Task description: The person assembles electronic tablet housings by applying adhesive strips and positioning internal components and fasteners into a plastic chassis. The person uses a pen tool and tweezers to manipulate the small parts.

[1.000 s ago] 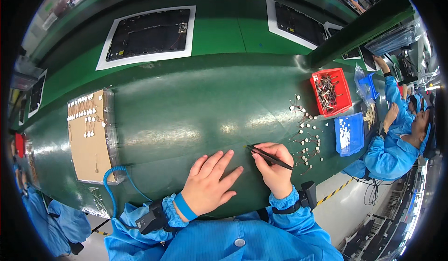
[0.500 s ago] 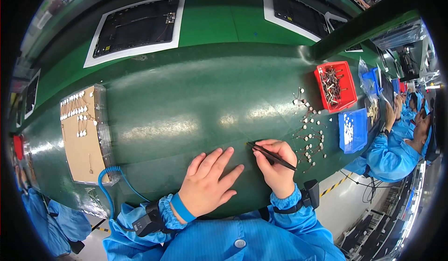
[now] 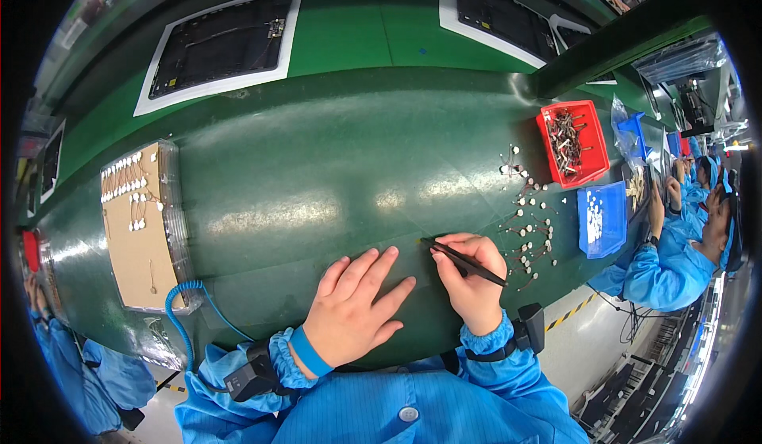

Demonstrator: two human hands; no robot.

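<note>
Black tweezers (image 3: 476, 267) lay in the right hand (image 3: 475, 289), whose thumb and fingers were closed around them; the tips pointed toward ten o'clock over the green table (image 3: 278, 150), and whether they touched it could not be told. At nine o'clock from there, the left hand (image 3: 353, 309) rested palm down, fingers spread, grasping nothing. From the right hand, wired parts (image 3: 529, 246) were scattered toward two o'clock, with a blue bin (image 3: 615, 214) beyond and a red bin (image 3: 594, 158) at one o'clock.
</note>
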